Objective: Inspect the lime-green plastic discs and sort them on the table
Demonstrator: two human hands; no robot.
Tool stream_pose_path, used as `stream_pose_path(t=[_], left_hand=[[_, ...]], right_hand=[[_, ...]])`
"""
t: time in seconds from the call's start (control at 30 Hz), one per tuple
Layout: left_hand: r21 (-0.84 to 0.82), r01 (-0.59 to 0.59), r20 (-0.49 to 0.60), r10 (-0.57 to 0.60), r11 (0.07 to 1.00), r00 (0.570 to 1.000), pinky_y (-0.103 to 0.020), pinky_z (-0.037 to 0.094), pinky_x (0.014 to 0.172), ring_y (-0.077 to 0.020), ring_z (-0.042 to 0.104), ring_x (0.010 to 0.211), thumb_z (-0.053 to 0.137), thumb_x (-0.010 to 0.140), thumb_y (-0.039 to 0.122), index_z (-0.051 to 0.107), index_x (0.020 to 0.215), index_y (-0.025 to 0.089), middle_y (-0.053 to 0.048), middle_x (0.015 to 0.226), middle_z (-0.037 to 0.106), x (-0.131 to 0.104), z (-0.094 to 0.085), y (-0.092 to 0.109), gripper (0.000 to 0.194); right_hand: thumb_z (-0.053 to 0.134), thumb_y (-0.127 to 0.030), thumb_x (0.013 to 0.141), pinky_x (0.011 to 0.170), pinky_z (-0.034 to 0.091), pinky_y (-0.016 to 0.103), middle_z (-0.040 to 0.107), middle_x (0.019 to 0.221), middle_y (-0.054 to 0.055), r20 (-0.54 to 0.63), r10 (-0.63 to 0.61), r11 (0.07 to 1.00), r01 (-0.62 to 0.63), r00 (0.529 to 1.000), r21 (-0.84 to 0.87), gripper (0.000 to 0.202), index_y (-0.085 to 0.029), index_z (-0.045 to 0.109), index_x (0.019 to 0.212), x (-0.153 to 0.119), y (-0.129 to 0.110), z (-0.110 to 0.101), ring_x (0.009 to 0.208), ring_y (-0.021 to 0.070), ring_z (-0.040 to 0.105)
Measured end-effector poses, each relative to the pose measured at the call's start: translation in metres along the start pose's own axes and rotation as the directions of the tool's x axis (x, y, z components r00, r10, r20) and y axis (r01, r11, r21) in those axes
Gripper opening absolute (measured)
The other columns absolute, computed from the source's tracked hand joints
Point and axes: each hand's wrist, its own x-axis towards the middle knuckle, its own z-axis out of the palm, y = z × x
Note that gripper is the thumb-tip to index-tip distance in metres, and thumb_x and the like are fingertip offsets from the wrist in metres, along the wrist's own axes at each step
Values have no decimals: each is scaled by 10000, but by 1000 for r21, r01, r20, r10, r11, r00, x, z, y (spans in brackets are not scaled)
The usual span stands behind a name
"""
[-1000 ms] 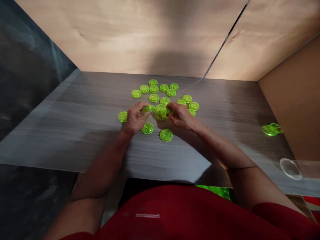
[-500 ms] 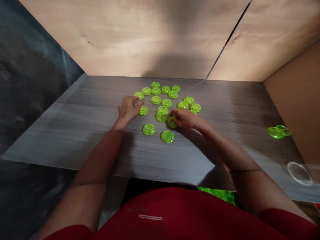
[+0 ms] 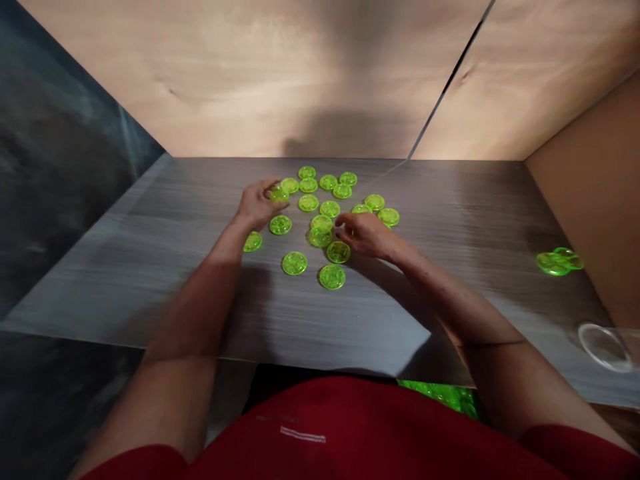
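Observation:
Several round, see-through green discs [image 3: 295, 263] lie spread over the grey table. My left hand [image 3: 260, 203], at the left of the group, grips one green disc [image 3: 279, 194] between thumb and fingers, and this disc looks tilted. Just right of the middle, my right hand [image 3: 364, 235] is over the table with its fingers bent and apart, holding nothing that shows. A disc [image 3: 339, 252] lies flat just below its fingertips. Another disc [image 3: 320, 237] overlaps its neighbour to the left of that hand. My right hand partly covers discs behind it.
Overlapping green pieces [image 3: 553, 263] lie at the right side of the grey table [image 3: 165, 267]. A clear round container [image 3: 605, 347] is at the right front. More green pieces [image 3: 440, 395] show below the front edge. A wooden panel [image 3: 240, 80] stands along the back.
My left hand has tilted a disc up from the table. My right hand has let go of the disc by its fingertips. Another disc now shows beside my left wrist.

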Motion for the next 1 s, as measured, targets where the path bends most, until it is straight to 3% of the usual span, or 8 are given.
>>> stream_pose_path(t=[0.13, 0.27, 0.43, 0.63, 0.77, 0.87, 0.93, 1.0], left_hand=[[-329, -143, -16, 146, 933, 989, -404, 719, 933, -273, 805, 1130, 1005, 738, 359, 824, 1355, 225, -121, 1316, 817, -57, 15, 26, 657], [-399, -287, -83, 278, 871, 957, -330, 727, 884, -267, 817, 1171, 968, 804, 357, 828, 1332, 232, -127, 1389, 804, -95, 31, 51, 559], [-157, -439, -143, 420, 885, 896, -317, 716, 853, -242, 813, 1105, 856, 874, 236, 783, 1402, 227, -119, 1385, 808, -112, 40, 70, 533], [187, -593, -172, 620, 783, 765, -471, 679, 1119, -296, 790, 1232, 765, 943, 198, 734, 1405, 224, -114, 1315, 830, -127, 56, 82, 464], [207, -569, -78, 593, 796, 802, -494, 638, 1195, -300, 755, 1324, 727, 933, 155, 691, 1498, 239, -124, 1407, 790, -134, 64, 80, 572], [163, -568, -12, 577, 807, 816, -503, 602, 1253, -303, 705, 1427, 677, 855, 102, 664, 1569, 246, -120, 1516, 739, -131, 56, 72, 729], [173, -511, 3, 519, 842, 855, -497, 593, 1258, -306, 692, 1444, 649, 803, 89, 692, 1557, 249, -111, 1549, 722, -116, 45, 62, 772], [229, -357, -11, 369, 906, 930, -488, 598, 1232, -313, 711, 1391, 643, 816, 111, 750, 1493, 235, -113, 1515, 748, -84, 31, 48, 697]], right_hand=[[638, -211, 1038, 756, 468, 323, 788, 969, 73, -252, -92, 948, 162, 963, 272, 271, -156, 744, 1281, 0, 0, 10, 797, 196, 659], [678, -267, 1008, 733, 464, 311, 736, 942, 38, -328, -179, 872, 304, 928, 384, 145, -181, 709, 1120, -6, -10, 17, 767, 164, 616], [795, -446, 977, 714, 412, 309, 646, 828, -9, -371, -160, 871, 308, 915, 383, 295, -216, 624, 904, -7, -22, 23, 748, 146, 543], [783, -396, 983, 652, 312, 311, 535, 701, -40, -386, -37, 900, 198, 922, 388, 360, -238, 535, 775, -3, -27, 42, 697, 140, 461], [720, -283, 1001, 662, 355, 316, 558, 717, -25, -398, -25, 912, 184, 917, 367, 251, -243, 563, 810, -2, -19, 50, 712, 165, 495], [717, -262, 1006, 710, 408, 346, 616, 781, 11, -376, -42, 960, 141, 926, 241, 199, -245, 593, 852, 1, -11, 47, 751, 198, 530], [720, -237, 995, 747, 419, 361, 650, 841, 38, -346, -48, 986, 100, 937, 133, 168, -239, 605, 873, 3, -6, 43, 790, 215, 554], [714, -226, 1000, 763, 406, 363, 673, 892, 56, -309, -53, 996, 73, 950, 53, 140, -231, 619, 897, 3, -5, 39, 817, 222, 565]])
